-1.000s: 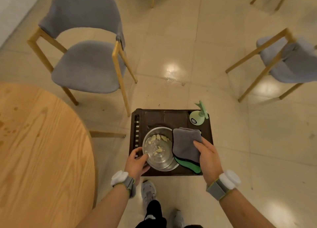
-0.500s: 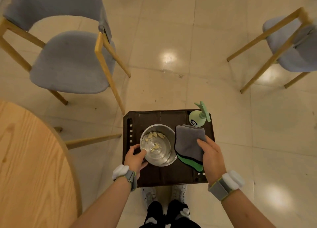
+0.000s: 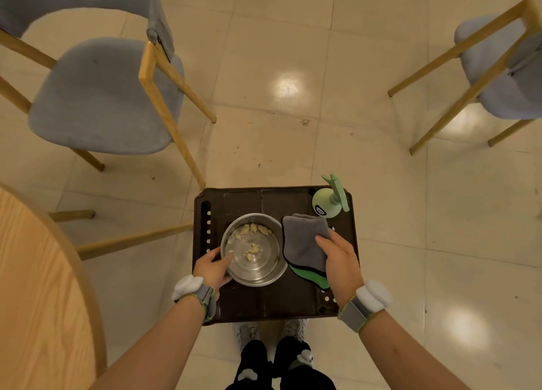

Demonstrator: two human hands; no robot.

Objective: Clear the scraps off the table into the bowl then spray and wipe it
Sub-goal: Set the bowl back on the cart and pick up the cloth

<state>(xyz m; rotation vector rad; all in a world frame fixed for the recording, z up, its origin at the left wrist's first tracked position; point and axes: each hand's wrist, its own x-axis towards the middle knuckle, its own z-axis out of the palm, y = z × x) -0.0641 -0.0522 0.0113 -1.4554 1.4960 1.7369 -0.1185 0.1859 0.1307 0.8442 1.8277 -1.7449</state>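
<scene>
A dark brown tray [image 3: 243, 304] is in front of me, above the floor. On it stands a metal bowl [image 3: 265, 272] with pale food scraps [image 3: 252, 230] inside. My left hand [image 3: 211, 268] grips the bowl's left rim, thumb inside. To the right of the bowl lies a folded grey cloth [image 3: 302, 240] with a green underside. My right hand [image 3: 340, 260] rests on the cloth, fingers pressing it. A pale green spray bottle [image 3: 328, 203] stands at the tray's far right corner. The round wooden table [image 3: 32, 287] fills the lower left.
A grey chair [image 3: 99, 96] with wooden legs stands at the upper left, close to the tray's far corner. A second grey chair [image 3: 504, 75] is at the upper right. Glossy tiled floor [image 3: 278, 125] lies between them. My shoes show below the tray.
The view has swung away from the table, which now takes less of the left side. Both hands stay on the bowl and cloth on the tray.
</scene>
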